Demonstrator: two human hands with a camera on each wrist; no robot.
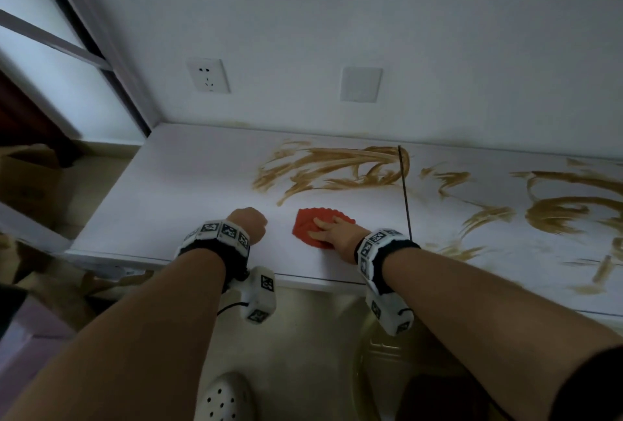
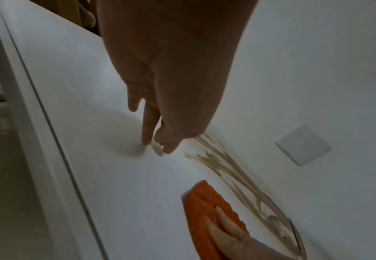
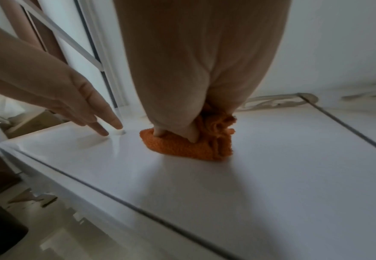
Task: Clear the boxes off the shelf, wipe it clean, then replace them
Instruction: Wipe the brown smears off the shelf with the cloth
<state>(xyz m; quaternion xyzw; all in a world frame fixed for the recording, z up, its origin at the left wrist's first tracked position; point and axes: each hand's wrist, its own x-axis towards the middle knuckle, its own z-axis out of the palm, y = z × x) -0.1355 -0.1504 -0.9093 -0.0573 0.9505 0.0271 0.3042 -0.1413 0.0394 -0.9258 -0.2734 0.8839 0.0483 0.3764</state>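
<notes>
The white shelf top (image 1: 188, 184) bears no boxes and is streaked with brown smears (image 1: 330, 168) at the middle and right. A folded orange-red cloth (image 1: 305, 227) lies on it near the front edge. My right hand (image 1: 332, 228) presses down on the cloth with straight fingers (image 2: 225, 223); in the right wrist view the cloth (image 3: 182, 149) bunches under the hand. My left hand (image 1: 249, 221) is just left of the cloth, its straight fingertips (image 2: 147, 140) touching the bare shelf and holding nothing. A cardboard box (image 1: 27, 178) sits on the floor at the far left.
The wall behind carries a socket (image 1: 208, 75) and a blank plate (image 1: 360, 84). A dark seam (image 1: 404, 191) splits the shelf top just right of the cloth. A window frame (image 1: 84, 50) rises at the left end. My white shoe (image 1: 226, 397) is on the floor below.
</notes>
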